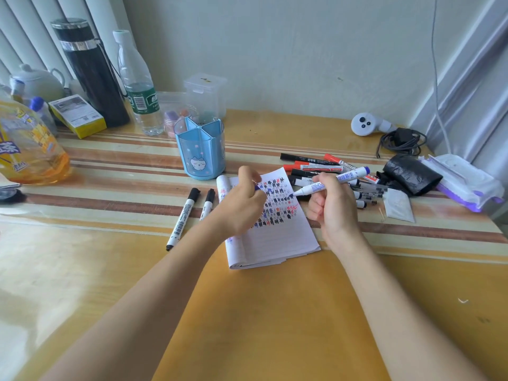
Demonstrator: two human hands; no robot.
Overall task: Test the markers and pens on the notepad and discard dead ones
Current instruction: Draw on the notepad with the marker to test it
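A notepad (277,237) lies in the middle of the desk, its top half covered with black, red and blue test marks. My right hand (332,207) grips a white marker with a blue end (346,177), uncapped, its tip pointing left above the pad. My left hand (242,199) hovers over the pad's left side and pinches a small blue cap (257,187). Two black-capped markers (182,218) lie left of the pad. A pile of red and black markers and pens (319,167) lies to the right of the pad.
A blue pen holder (200,149) stands behind the pad. A black flask (90,70), water bottle (137,83), yellow box (77,115) and orange drink bottle (27,144) line the back left. A black bag roll (412,173), wet wipes (464,182), cable (401,141) and white controller (368,123) sit on the right.
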